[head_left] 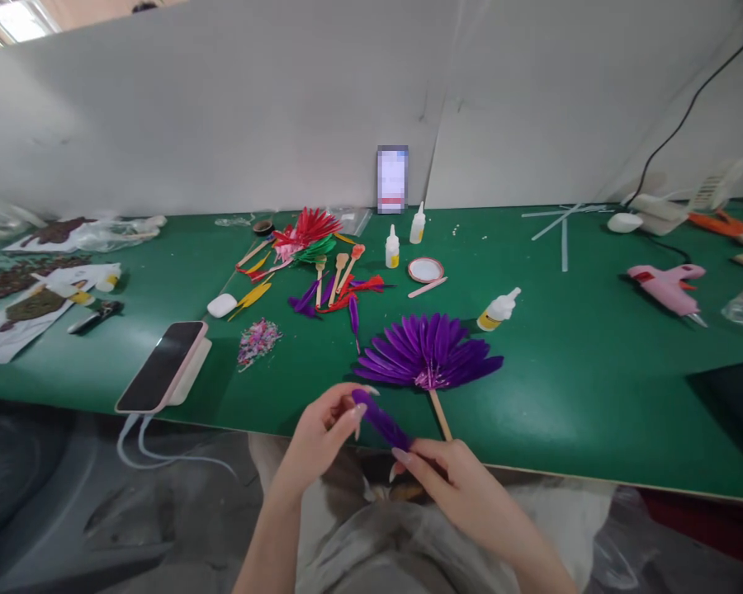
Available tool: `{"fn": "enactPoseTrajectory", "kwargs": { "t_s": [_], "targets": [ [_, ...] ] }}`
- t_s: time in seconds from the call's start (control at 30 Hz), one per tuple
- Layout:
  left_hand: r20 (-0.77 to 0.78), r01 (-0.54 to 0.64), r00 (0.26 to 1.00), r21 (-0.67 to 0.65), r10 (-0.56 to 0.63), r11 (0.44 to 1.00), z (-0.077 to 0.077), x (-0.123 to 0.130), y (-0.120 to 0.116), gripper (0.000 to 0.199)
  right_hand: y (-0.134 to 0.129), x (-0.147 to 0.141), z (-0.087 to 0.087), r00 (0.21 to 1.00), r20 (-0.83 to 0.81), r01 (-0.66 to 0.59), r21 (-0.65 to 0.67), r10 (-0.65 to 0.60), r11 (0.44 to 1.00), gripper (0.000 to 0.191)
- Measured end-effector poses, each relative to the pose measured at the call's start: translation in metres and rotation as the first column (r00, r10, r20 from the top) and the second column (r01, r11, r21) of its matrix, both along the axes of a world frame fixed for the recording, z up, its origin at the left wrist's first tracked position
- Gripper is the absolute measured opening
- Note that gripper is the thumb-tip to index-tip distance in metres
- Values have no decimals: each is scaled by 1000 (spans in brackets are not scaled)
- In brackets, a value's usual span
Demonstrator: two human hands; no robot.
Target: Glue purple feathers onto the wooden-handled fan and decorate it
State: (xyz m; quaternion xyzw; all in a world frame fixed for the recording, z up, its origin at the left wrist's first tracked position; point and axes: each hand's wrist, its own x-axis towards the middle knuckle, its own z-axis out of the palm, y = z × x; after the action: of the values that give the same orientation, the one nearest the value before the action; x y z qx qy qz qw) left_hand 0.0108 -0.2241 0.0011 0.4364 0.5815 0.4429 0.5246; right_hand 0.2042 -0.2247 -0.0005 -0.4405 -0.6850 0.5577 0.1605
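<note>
A single purple feather is stretched between my two hands at the front edge of the table. My left hand pinches its upper left end between thumb and fingers. At the lower right end, my right hand grips it with thumb and fingertips. Just beyond lies a fan of purple feathers on a wooden stick, with small pinkish bits at its centre. The stick's lower end reaches my right hand; whether they touch I cannot tell. A glue bottle lies tilted to the right of the fan.
Behind stand two more glue bottles, a round dish and a propped phone. Red and green feathers and wooden sticks lie left of centre. A pink glue gun is at right, a phone at left.
</note>
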Motion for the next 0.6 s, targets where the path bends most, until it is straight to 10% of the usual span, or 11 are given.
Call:
{"fn": "enactPoseTrajectory", "kwargs": {
  "t_s": [0.23,0.47,0.6],
  "targets": [
    [-84,-2,996,-109,-7,994,0,7,-2,27,3,7,5,998,59,-8,60,5,998,34],
    [-65,-433,896,90,439,897,-1,-23,22,25,3,36,8,996,57,67,60,-70,996,35],
    [-107,-346,927,125,360,930,4,-17,38,23,3,57,10,989,27,142,12,-142,990,37]
  ]
}}
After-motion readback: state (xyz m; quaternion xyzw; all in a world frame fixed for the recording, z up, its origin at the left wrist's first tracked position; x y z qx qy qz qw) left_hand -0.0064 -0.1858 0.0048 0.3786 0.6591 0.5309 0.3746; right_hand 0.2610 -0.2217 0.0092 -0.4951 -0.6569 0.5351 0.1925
